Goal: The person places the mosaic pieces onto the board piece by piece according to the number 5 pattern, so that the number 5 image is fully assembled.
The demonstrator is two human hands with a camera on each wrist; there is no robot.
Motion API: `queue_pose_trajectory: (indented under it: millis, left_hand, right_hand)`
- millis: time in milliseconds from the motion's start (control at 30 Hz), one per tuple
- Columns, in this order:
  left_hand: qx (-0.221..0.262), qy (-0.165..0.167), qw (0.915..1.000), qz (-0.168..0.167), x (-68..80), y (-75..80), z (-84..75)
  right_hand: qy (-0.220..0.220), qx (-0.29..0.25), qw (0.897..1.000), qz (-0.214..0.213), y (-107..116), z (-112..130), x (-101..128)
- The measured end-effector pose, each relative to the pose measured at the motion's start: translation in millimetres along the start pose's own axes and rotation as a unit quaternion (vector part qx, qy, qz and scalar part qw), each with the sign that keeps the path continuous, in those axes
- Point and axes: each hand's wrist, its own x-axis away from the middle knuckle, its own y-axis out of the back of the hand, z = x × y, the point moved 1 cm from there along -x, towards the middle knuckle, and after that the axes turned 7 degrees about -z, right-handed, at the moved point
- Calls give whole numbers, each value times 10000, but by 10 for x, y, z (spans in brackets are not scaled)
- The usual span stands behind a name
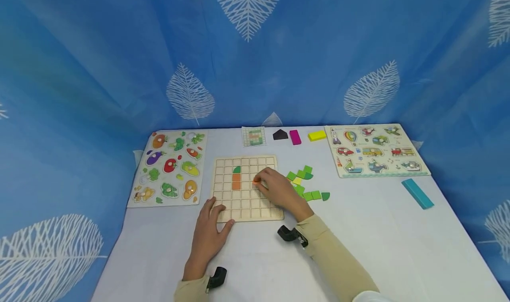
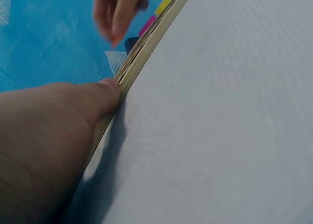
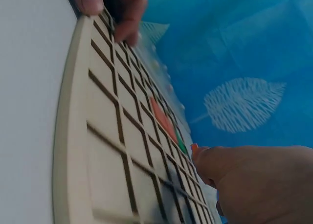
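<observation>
A wooden grid board [image 1: 245, 204] lies in the middle of the table. Two orange square tiles [image 1: 237, 181] sit stacked in one of its columns, with a green quarter-round tile [image 1: 237, 169] directly above them. My right hand [image 1: 280, 190] is over the board's right half and pinches a small orange tile [image 3: 194, 147] between thumb and fingertips, mostly covered by the fingers. At the board's front left corner my left hand [image 1: 208, 235] rests with fingers spread on the surface. Its thumb [image 2: 108, 89] touches the board's edge in the left wrist view.
Several loose green tiles [image 1: 316, 195] lie right of the board, partly behind my right hand. A pattern card [image 1: 253, 136] and black, magenta and yellow blocks line the back. Puzzle boards with vegetables [image 1: 181, 152] and vehicles [image 1: 374, 151] flank the area; a teal block [image 1: 417, 194] lies far right.
</observation>
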Motion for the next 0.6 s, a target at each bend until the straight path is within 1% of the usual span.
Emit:
queue_pose_trajectory:
  millis: [133,267,433,600]
  left_hand:
    - [9,73,10000,0,-12,-9,11]
    - [2,70,10000,43,-9,-26,17]
    - [34,-10,10000,-45,-16,-25,16]
    - [32,-46,10000,-78,-11,-31,29]
  right_hand:
    - [279,62,9991,297,-163,133,-153]
    - [277,198,9988,365,-258,166,-196]
    - [238,245,9986,392,-291,169,-215]
    - [313,224,9985,391,-292,182,-207]
